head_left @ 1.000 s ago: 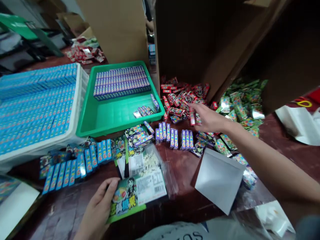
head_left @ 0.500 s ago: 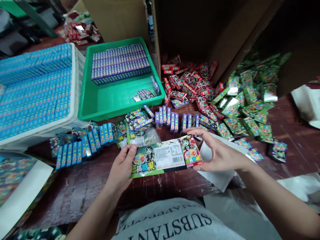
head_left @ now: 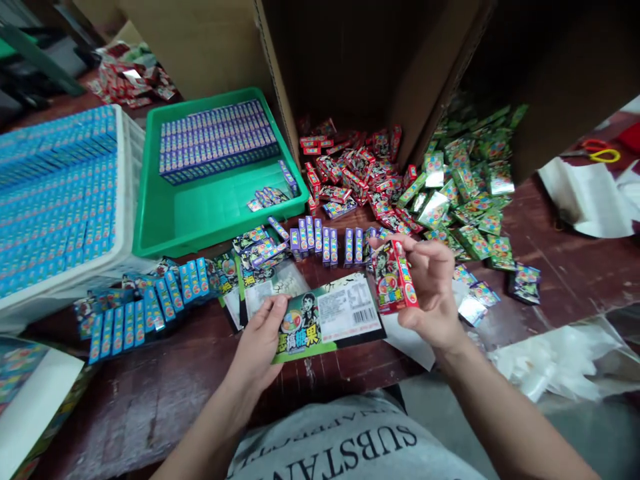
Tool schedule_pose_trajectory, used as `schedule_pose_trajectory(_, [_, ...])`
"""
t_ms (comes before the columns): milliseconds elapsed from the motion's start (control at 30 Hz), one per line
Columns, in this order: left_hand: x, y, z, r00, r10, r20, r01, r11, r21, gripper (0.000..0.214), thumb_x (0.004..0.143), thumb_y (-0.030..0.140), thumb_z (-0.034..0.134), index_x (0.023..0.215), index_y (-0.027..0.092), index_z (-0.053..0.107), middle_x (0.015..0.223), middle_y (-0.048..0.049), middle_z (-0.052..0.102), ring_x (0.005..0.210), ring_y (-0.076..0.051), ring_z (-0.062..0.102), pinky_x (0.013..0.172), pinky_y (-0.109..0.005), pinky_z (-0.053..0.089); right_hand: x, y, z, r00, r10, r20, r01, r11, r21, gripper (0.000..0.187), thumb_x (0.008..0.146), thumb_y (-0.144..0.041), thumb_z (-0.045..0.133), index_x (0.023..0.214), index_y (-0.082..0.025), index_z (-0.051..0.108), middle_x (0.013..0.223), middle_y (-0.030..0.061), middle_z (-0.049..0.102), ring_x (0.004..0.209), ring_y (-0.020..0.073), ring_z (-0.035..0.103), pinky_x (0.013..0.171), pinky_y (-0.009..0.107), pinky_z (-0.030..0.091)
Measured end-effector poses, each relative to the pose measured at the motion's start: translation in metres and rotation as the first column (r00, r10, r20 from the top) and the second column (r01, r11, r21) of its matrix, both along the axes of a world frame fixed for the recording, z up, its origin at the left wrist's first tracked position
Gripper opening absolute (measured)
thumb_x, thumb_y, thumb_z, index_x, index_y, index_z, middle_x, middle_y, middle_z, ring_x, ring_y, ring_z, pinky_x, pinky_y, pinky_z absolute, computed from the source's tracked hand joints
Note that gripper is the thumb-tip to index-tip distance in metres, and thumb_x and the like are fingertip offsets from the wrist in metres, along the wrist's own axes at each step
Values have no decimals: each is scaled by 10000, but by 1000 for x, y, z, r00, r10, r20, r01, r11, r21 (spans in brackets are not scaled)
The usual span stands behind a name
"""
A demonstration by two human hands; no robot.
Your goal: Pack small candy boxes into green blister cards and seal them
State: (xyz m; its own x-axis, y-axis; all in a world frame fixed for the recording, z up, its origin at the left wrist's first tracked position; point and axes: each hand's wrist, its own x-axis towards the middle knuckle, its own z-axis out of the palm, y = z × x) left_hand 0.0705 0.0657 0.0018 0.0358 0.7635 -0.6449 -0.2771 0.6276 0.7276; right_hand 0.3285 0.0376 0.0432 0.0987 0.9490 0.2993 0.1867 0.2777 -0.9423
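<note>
Between thumb and fingers, my left hand [head_left: 263, 340] grips the left end of a flat printed candy packet [head_left: 325, 317] with a white label and barcode. My right hand [head_left: 430, 293] pinches a small red candy box [head_left: 393, 277], tilted so its front and narrow side show. The box is at the packet's right end; whether they touch I cannot tell. Behind my left hand lie more printed packets [head_left: 257, 293] on the table. A broken row of small purple boxes [head_left: 327, 243] stands just beyond the held packet.
A green tray [head_left: 215, 233] holds rows of purple boxes; left of it is a white crate [head_left: 123, 200] of blue boxes. Loose red boxes [head_left: 355, 173] and green boxes [head_left: 470, 200] are heaped before cardboard walls. Blue boxes [head_left: 125, 327] stand front left. Scissors [head_left: 597, 152] lie far right.
My right hand has drawn the red box away from the packet's face and turned it, showing its side. The left hand still holds the packet. The view has shifted slightly right.
</note>
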Motion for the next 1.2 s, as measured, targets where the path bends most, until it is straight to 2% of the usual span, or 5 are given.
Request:
schedule_pose_trajectory(233, [12, 4, 4, 996, 93, -14, -94, 989, -115, 299, 784, 312, 828, 1020, 195, 684, 855, -29, 776, 661, -189, 746, 639, -317, 648, -1, -18, -28, 998, -25, 51, 23, 999, 42, 742, 803, -835, 498, 1335, -364, 281, 1383, 150, 418, 1417, 421, 445, 1116, 637, 401])
schedule_pose_trajectory(633, [14, 27, 28, 929, 10, -370, 23, 996, 84, 486, 613, 559, 874, 956, 258, 706, 901, 8, 752, 795, -218, 723, 523, -234, 578, 28, -16, -18, 884, 125, 450, -185, 979, 91, 876, 872, -783, 529, 1582, -363, 234, 1603, 98, 449, 1530, 328, 329, 1248, 636, -79])
schedule_pose_trajectory(800, [11, 27, 23, 921, 11, -390, 33, 994, 107, 518, 617, 619, 859, 961, 266, 701, 805, 49, 697, 696, -157, 672, 527, -205, 554, 60, -8, -13, 692, 13, 722, -36, 999, 16, 718, 948, -737, 428, 1573, -396, 329, 1740, 40, 83, 1590, 351, 113, 1247, 657, 93])
schedule_pose_trajectory(967, [-3, 26, 10, 946, 52, -320, 4, 985, 171, 598, 553, 623, 902, 986, 259, 707, 803, 58, 691, 635, -130, 636, 492, -185, 521, 128, 30, -21, 341, -235, 910, 641, 766, -42, 615, 993, -445, 526, 1482, -79, 459, 1424, 239, 581, 1351, 388, 488, 1108, 528, 392])
schedule_pose_trajectory(1200, [-27, 13, 11, 972, 91, -218, -68, 991, 113, 573, 529, 489, 955, 962, 224, 689, 744, 40, 712, 549, -152, 664, 486, -221, 551, 141, 24, -14, 345, 16, 939, 566, 794, -221, 360, 988, -356, 502, 1267, -209, 676, 1176, 130, 741, 1034, 311, 693, 833, 380, 497])
